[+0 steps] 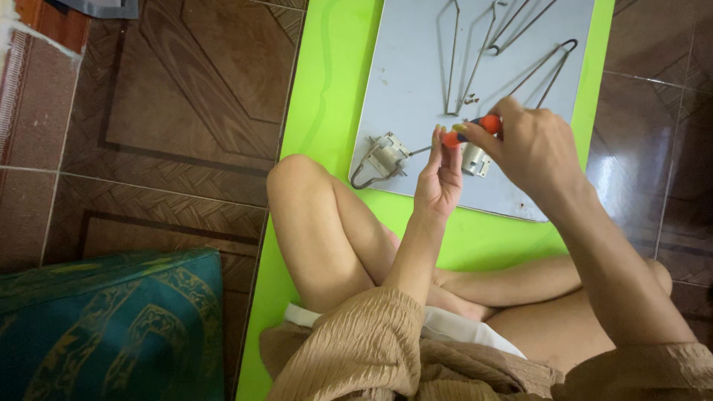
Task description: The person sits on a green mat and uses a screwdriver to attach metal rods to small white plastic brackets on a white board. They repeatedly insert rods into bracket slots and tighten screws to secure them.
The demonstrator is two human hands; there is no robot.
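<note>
My right hand (529, 142) grips the orange handle of a screwdriver (469, 131) over a grey metal plate (416, 67). My left hand (440, 177) is raised next to it, fingertips touching the front end of the handle where the thin shaft starts. The shaft points left toward a small metal bracket part (382, 158) lying on the plate's near left corner. Another small metal part (475, 160) sits on the plate, partly hidden between my hands.
Several bent wire pieces (475, 52) lie on the far part of the plate, with a few tiny screws (470, 97) near them. The plate rests on a bright green mat (327, 96) on a brown tiled floor. A teal patterned cushion (111, 327) is at the lower left. My crossed legs lie below the plate.
</note>
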